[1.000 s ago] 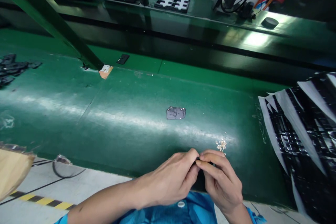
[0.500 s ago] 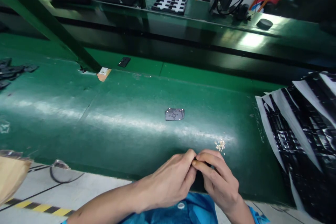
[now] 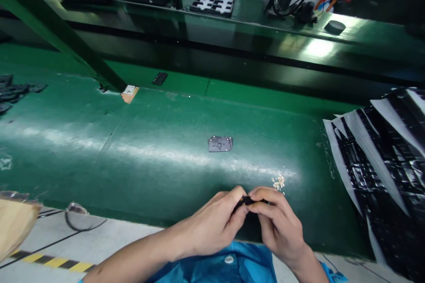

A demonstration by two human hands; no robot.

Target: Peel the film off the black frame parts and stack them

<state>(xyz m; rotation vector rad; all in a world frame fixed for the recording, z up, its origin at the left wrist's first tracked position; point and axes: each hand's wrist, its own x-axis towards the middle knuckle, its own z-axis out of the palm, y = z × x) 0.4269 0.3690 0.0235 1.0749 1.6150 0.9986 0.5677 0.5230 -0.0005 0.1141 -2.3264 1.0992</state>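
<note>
Near the front edge of the green bench, my left hand point(image 3: 219, 219) and my right hand point(image 3: 279, 216) meet, both closed on one small black plastic part point(image 3: 245, 200). Thumbs and fingertips pinch it from both sides, so much of its shape is hidden. Just beyond my right hand lies a little heap of tiny pale gold pieces point(image 3: 279, 182). Farther out, in the middle of the bench, a flat dark grey plate-like part point(image 3: 220, 143) with small cut-outs rests on the surface.
At right, black sheets with white strips point(image 3: 381, 172) cover the bench end. Black parts point(image 3: 16, 90) are piled far left. A green post point(image 3: 66, 40) slants down to the bench. Another flat black part point(image 3: 160, 78) lies near the conveyor strip, with a white-and-black tray point(image 3: 214, 1) behind.
My fingers have shifted slightly around the black part, and more of it now shows between my hands. On the strip behind, the flat black part has slid a little to the right.
</note>
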